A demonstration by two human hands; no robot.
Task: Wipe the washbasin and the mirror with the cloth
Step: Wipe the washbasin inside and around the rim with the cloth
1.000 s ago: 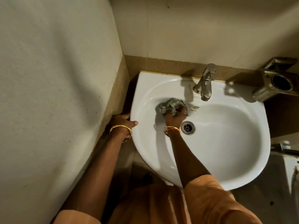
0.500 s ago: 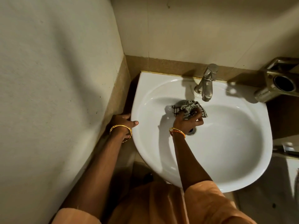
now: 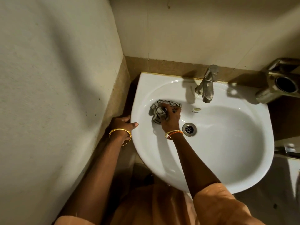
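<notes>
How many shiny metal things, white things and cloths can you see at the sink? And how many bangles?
Metal things: 3 - the tap, the drain, the holder on the wall.
White things: 1 - the washbasin.
Cloths: 1 - the checked cloth, in the right hand.
Bangled wrists: 2 - one by the left hand, one on the right wrist.
Total: 7

Two pale cream walls [image 3: 56, 78] meet in a corner at upper left, finely textured and speckled with small dark marks, and a brown tiled band [image 3: 168, 66] runs along their foot. Warm, yellowish light falls from above and throws soft shadows across the left wall. At the right edge a tarnished metal holder [image 3: 279, 82] juts from the back wall (its round opening looks dark inside), and dim, shadowed floor [image 3: 259, 203] shows at lower right.
</notes>
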